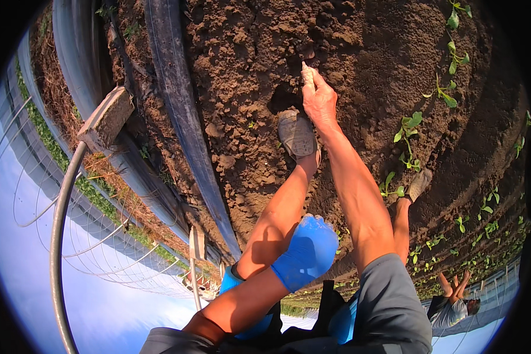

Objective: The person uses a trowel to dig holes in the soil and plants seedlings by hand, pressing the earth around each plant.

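Note:
My right hand (321,97), bare, reaches down to the loose brown soil (248,57) beyond my soil-caked shoe (297,132). Its fingers are drawn together around a pale, soil-crusted finger or small object; which one is unclear. A small reddish-brown thing (308,53) lies at the fingertips, beside a dark hollow in the soil (284,98). Closer to me, my left hand (309,250) wears a blue glove with soil on the fingertips. It is by my bare lower leg, fingers curled, their inner side hidden.
Leafy seedlings (408,128) grow in rows at the right, near my other shoe (419,183). Black plastic film (177,84) runs along the left, beside a bent metal pipe (59,230) and a block (108,117). Another person (453,305) crouches far off at lower right.

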A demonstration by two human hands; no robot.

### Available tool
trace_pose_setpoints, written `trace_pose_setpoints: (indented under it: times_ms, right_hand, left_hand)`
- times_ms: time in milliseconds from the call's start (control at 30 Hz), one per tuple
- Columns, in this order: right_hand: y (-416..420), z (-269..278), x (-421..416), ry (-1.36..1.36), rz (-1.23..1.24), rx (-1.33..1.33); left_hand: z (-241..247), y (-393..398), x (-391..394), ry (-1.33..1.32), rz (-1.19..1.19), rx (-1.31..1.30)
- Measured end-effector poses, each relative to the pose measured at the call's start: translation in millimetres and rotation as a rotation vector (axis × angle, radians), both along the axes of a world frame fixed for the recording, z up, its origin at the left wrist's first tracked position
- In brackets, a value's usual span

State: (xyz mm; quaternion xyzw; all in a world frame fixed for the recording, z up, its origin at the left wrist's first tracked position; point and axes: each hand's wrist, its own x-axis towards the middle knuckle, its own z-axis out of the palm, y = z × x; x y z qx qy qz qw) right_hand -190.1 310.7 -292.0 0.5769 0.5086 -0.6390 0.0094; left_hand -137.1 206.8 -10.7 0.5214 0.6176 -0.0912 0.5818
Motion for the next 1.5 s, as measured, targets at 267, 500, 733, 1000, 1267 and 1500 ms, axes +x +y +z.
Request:
trace_pose_setpoints:
  times_ms: [267,500,733,1000,1267,1500]
  right_hand:
    - [-4,31,24,-0.023,-0.040,-0.016]
    - [-7,64,64,0.039,-0.007,0.053]
    - [2,74,76,0.013,0.070,-0.110]
    - [-2,77,107,-0.029,0.332,0.318]
    - [3,107,139,0.065,0.146,0.075]
    - [4,152,220,0.097,0.194,0.103]
  left_hand:
    - [-3,9,-3,-0.022,-0.020,-0.012]
    - [-8,17,-2,-0.019,-0.029,0.007]
    - [-12,26,13,-0.030,-0.126,-0.092]
    - [-18,21,24,-0.020,-0.106,-0.060]
    - [-21,28,16,-0.056,0.044,-0.001]
    - [-13,75,-7,-0.089,0.727,0.158]
